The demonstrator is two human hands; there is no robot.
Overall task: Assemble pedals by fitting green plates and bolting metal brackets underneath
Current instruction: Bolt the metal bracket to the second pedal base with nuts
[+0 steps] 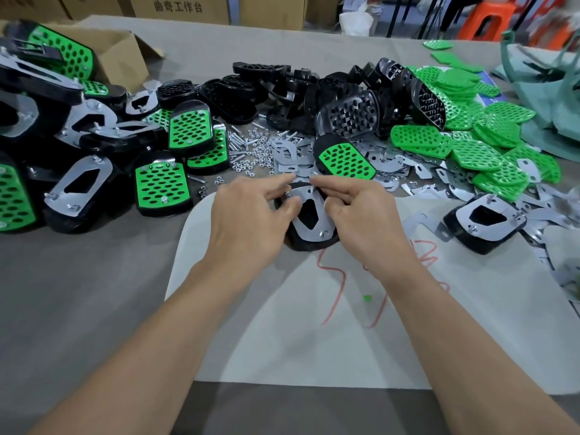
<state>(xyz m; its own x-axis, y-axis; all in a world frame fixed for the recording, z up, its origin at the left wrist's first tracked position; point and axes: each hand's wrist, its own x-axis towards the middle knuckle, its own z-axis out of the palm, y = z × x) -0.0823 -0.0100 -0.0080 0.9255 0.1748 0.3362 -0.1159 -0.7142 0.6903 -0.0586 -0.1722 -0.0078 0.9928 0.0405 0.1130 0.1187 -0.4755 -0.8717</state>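
- Black pedal (301, 244) is being kept upside-down on a white sheet (314, 340), metal bracket (309, 234) uppermost, between 2 hands.
- A nut (287, 194) is being pinched by the left hand (251, 221), and a bolt (312, 187) by the right hand (361, 215).
- Bracket sides are being hidden by fingers.
- Just behind, loose hardware (251, 149), spare brackets (290, 157) and 1 green-plated pedal (346, 160) are being left scattered.

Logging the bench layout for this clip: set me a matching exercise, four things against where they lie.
Things:
1. loose green perforated plastic plates
2. bare black plastic pedal bodies
3. upturned black pedal with silver metal bracket
4. open brown cardboard box

Places:
A. far left
B. between the left hand and right hand
C. heaped at the right
D. piled at the far centre

Pairs: 1-C, 2-D, 3-B, 4-A.
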